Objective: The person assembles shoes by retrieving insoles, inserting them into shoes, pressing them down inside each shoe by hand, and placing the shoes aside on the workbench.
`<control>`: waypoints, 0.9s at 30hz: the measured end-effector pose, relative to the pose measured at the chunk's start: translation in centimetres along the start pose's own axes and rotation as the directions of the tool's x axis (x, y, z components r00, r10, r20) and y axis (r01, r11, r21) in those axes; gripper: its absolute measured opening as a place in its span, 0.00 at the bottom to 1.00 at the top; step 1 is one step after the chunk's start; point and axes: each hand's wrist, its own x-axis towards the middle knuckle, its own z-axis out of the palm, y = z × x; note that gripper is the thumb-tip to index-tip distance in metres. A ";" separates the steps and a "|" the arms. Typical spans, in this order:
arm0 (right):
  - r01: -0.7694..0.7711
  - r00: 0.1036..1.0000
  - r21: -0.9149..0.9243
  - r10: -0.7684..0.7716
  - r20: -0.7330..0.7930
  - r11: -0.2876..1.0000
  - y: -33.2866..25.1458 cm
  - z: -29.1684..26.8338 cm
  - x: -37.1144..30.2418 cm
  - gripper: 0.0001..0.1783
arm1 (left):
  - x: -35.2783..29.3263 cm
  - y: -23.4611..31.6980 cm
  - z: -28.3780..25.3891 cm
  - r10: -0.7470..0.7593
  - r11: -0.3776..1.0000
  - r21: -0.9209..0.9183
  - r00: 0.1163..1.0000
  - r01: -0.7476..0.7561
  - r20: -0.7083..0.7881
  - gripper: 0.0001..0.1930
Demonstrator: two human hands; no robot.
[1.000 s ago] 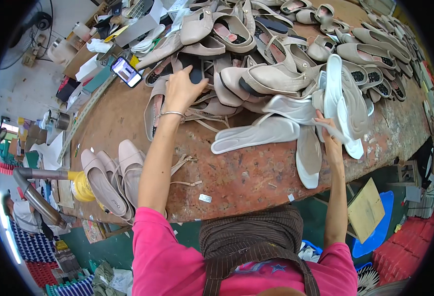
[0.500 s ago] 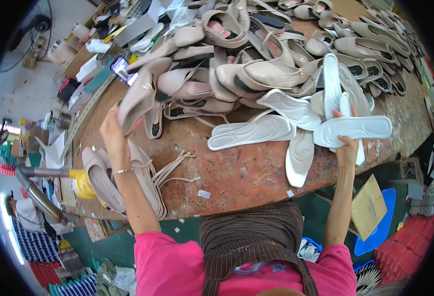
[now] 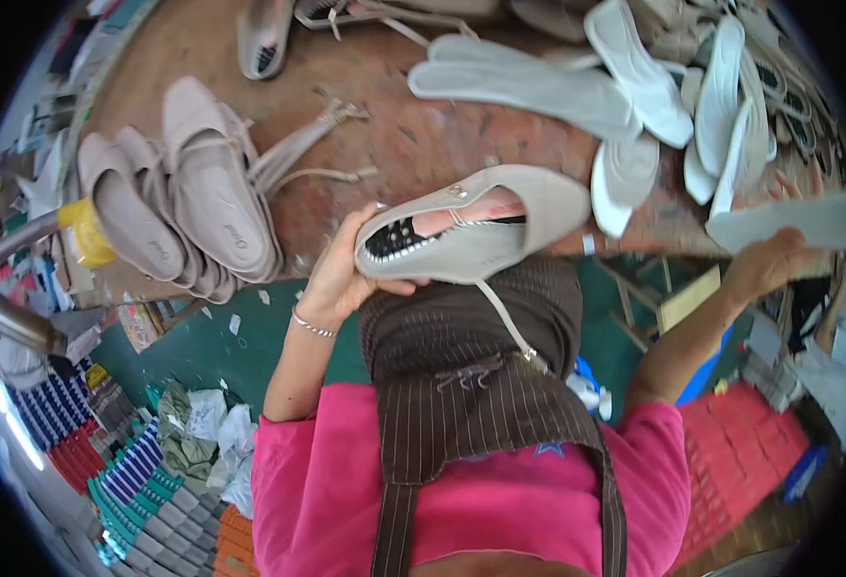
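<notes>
My left hand [image 3: 338, 271] grips the heel end of a beige strapped flat shoe [image 3: 550, 207], which lies sideways in front of my apron, toe to the right. Inside, a black and pink base shows, and a thin strap hangs down from the shoe. Off to the right, my right hand [image 3: 767, 266] is closed on a pale insole [image 3: 808, 219], slightly smeared by motion. Left of it on the table lie loose white insoles [image 3: 636, 75], some overlapping.
Several beige shoes [image 3: 213, 188] with lighter linings stand together at the table's left, their straps [image 3: 298, 159] trailing right. More unlined shoes [image 3: 267, 43] lie along the far side. A yellow-wrapped metal pipe [image 3: 85, 234] juts in at the left edge of the worktable [image 3: 423, 144].
My left hand has brought the shoe from the pile toward my body and turned it sideways. My right hand has moved right with the insole. The view has tilted downward.
</notes>
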 end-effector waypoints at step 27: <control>0.156 0.502 0.280 -0.321 0.803 0.947 -9.2 17.1 -16.2 0.16 | 3.8 -5.4 -3.4 0.824 0.516 0.693 0.514 -0.504 -0.240 0.18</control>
